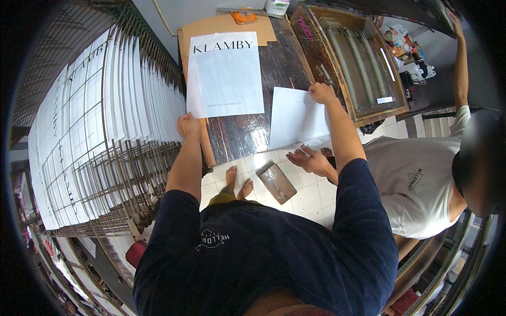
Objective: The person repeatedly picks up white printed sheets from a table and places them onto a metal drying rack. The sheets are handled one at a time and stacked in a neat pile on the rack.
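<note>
At far left a drying rack (100,137) holds rows of white prints. The person's left hand (188,125), arm stretched forward, has its fingers closed on the lower left corner of a large printed sheet (225,73) lying on the dark table (247,131). The right hand (321,92), arm extended, pinches the top edge of a smaller white sheet (296,117) beside it. A co-worker's hand (311,159) rests at the table edge, fingers spread.

Print workshop: drying rack (105,158), screen frame (353,63)
</note>
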Motion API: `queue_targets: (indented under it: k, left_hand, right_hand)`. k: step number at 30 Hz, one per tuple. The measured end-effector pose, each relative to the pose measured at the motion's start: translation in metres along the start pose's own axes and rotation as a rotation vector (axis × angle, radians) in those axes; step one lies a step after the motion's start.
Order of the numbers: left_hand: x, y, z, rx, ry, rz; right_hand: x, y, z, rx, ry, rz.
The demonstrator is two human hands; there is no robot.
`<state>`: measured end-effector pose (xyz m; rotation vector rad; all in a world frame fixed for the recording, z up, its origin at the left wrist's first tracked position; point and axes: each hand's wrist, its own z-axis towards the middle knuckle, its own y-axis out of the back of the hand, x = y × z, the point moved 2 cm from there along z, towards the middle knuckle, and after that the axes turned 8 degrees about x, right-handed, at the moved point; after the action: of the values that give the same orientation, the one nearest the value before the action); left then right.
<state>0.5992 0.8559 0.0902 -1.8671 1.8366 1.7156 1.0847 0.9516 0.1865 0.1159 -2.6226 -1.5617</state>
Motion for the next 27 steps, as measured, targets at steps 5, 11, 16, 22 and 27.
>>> queue_targets:
  k: [5, 11, 16, 22, 27]
  left_hand:
    - [-0.068, 0.031, -0.024, -0.296, -0.222, -0.387]
    - [-0.177, 0.087, -0.031, -0.517, -0.699, -0.390]
    - [-0.287, 0.160, -0.068, -0.531, -0.915, -0.452]
    - [-0.379, 0.232, -0.100, -0.043, -1.007, -0.806]
    - [-0.421, 0.305, -0.159, 0.100, -0.913, -0.759]
  right_hand:
    - [0.008, 0.007, -0.010, -0.037, -0.014, 0.004]
    - [0.023, -0.019, 0.018, -0.118, -0.338, 0.194]
    - [0.066, -0.062, 0.012, -0.086, -0.511, 0.485]
    - [0.095, -0.039, -0.003, 0.170, -0.612, 0.443]
    - [0.099, -0.040, -0.017, 0.098, -0.609, 0.233]
